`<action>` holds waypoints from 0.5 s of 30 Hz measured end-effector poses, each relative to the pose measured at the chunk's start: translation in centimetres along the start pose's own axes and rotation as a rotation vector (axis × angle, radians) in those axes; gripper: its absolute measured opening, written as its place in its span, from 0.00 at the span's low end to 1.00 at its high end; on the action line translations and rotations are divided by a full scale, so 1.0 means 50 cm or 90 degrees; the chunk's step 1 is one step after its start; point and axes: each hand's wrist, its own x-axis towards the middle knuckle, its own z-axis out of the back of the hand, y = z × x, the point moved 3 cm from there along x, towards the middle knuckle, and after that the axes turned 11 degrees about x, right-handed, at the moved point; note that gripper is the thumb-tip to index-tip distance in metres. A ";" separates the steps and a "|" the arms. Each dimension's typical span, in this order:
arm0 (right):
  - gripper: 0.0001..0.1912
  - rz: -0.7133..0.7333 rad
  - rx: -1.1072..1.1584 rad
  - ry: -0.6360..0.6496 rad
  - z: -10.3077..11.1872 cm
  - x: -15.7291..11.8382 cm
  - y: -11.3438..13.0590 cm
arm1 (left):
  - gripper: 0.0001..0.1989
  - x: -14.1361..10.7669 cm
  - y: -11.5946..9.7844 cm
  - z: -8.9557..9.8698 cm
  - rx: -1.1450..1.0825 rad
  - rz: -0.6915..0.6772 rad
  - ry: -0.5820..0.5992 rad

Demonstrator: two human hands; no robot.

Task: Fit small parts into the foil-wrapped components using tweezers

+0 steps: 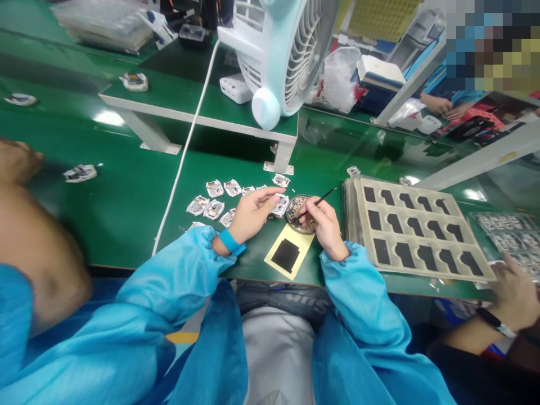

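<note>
One green table [126,242] spans the view, and one raised shelf [169,101] stands on it, carrying one pale blue and white fan [270,56] and, at its left end, one white part. To the right of the person's hands lies one stack of pale trays [422,230]; the top one has three rows of five recesses, fifteen in all, each showing a dark shape. One co-worker's forearm [37,236] is at the left edge and one co-worker's hand [514,289] is beyond the stack. One yellow sheet [273,260] bearing one black piece [287,256] lies near the table's front edge, between the person's sleeves. The left hand [252,212] has a narrow grip, holding one white housing [280,206] at its fingertips, just left of the dish. The right hand [324,225] pinches one slim dark tool [327,194], its lower end over one round dish [298,203] of many tiny pieces, too small to count. Around the left hand, four white housings [214,210] show nearly whole on the table, and several more are partly hidden by the hand and sleeve. One further housing [280,180] sits just beyond the left fingertips.
</note>
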 end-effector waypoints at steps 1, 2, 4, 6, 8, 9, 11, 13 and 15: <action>0.20 -0.010 -0.004 -0.004 0.000 0.001 -0.001 | 0.18 0.001 0.000 0.003 0.002 0.003 -0.007; 0.20 -0.018 -0.010 -0.010 0.000 0.001 -0.003 | 0.17 0.002 -0.001 0.006 0.006 0.004 -0.011; 0.21 -0.023 -0.039 -0.028 0.002 -0.003 -0.006 | 0.17 0.003 -0.003 0.009 0.017 0.009 -0.011; 0.24 -0.009 -0.094 -0.053 0.004 -0.019 -0.007 | 0.16 0.002 -0.005 0.011 0.021 0.012 -0.010; 0.28 0.015 -0.153 -0.065 0.005 -0.055 0.000 | 0.17 0.000 -0.004 0.013 0.021 0.017 -0.008; 0.29 0.023 -0.168 -0.056 0.005 -0.080 0.006 | 0.19 0.000 -0.002 0.013 0.019 0.020 -0.010; 0.29 0.013 -0.149 0.002 0.001 -0.139 0.024 | 0.22 0.001 0.003 0.014 0.017 0.027 -0.014; 0.26 -0.025 -0.123 0.068 0.002 -0.201 0.050 | 0.24 0.002 0.009 0.013 0.011 0.038 -0.008; 0.22 -0.026 -0.171 0.029 0.022 -0.254 0.086 | 0.26 0.003 0.012 0.008 0.006 0.045 0.004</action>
